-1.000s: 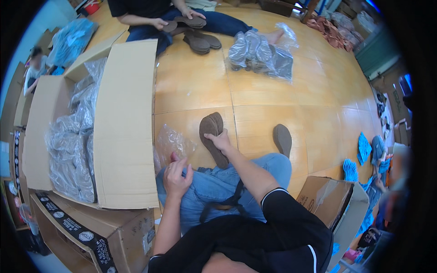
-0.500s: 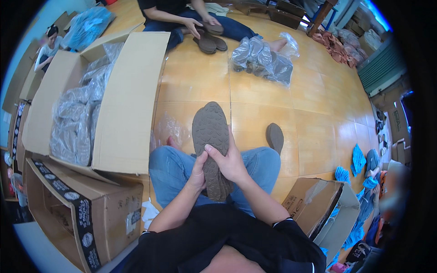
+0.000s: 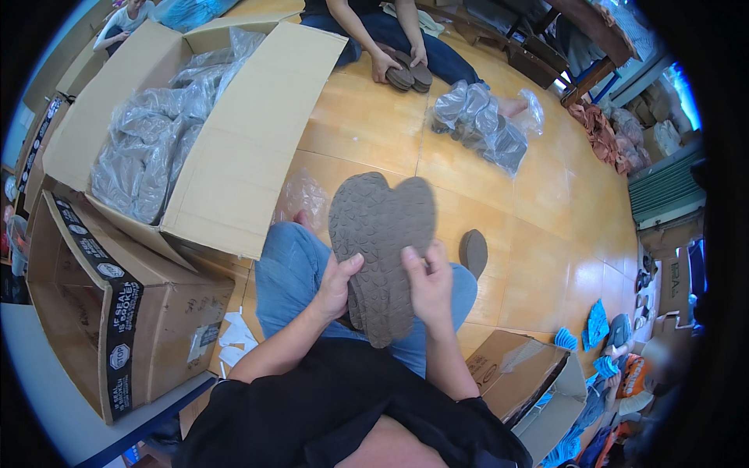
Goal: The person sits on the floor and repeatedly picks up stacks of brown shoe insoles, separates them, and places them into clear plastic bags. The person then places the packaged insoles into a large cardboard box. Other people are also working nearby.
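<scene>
In front of my lap I hold grey-brown shoe soles with a pebbled pattern. My left hand (image 3: 339, 285) is closed on the left edge of a stack of soles (image 3: 360, 222), thumb on top. On the other side my right hand (image 3: 430, 285) pinches a single sole (image 3: 407, 222) by its edge; it lies fanned out beside the stack and partly overlaps it. Fingers under the soles are hidden. Another sole (image 3: 473, 253) lies on the floor by my right knee.
An open carton (image 3: 257, 132) of plastic-wrapped soles stands at the left, above an opened brown box (image 3: 168, 320). Bagged soles (image 3: 488, 125) lie ahead, near a seated person's hands (image 3: 402, 62) holding soles. Another carton (image 3: 515, 374) sits at my right, with blue bundles (image 3: 595, 324) beyond.
The stacked soles have been fanned apart, one shifting right with my right hand. The view has shifted, and the person opposite has lowered their hands with the soles.
</scene>
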`<state>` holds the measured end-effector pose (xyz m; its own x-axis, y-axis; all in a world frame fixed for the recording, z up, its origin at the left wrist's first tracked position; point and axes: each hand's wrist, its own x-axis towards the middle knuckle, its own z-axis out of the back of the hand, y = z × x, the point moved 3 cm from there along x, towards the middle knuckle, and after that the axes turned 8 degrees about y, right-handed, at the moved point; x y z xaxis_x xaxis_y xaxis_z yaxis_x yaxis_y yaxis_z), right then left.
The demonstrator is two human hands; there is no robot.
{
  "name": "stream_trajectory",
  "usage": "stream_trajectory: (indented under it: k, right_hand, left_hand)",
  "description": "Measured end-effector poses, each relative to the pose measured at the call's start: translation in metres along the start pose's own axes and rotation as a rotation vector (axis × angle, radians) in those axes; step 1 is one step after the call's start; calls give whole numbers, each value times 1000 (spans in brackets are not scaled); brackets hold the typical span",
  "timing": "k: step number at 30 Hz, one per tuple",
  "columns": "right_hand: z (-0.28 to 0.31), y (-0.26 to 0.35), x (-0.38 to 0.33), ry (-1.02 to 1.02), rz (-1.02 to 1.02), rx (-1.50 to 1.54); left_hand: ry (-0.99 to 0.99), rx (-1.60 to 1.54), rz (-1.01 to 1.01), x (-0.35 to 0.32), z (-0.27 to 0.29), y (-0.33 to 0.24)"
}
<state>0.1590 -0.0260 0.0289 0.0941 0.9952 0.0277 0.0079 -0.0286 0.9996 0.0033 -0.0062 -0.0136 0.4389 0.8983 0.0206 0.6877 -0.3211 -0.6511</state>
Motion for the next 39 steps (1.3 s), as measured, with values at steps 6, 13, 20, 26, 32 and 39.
stream_trajectory:
  k: [6, 13, 20, 26, 32, 39]
  right_hand:
    - [11, -1, 3, -77, 37, -224]
    - [4, -23, 2, -142, -88, 107]
    - [14, -11, 5, -177, -61, 388]
    - [-4, -31, 0, -156, -431, 688]
    - [-3, -27, -8, 98, -236, 854]
    - [5, -60, -12, 89, -241, 789]
  left_hand:
    - [-100, 27, -27, 3, 6, -4]
    - [-101, 136, -113, 2, 10, 0]
    - [43, -321, 26, -6, 17, -6]
    - [28, -190, 117, -2, 10, -19]
    - [-19, 236, 27, 2, 5, -25]
    - [-105, 127, 4, -1, 9, -29]
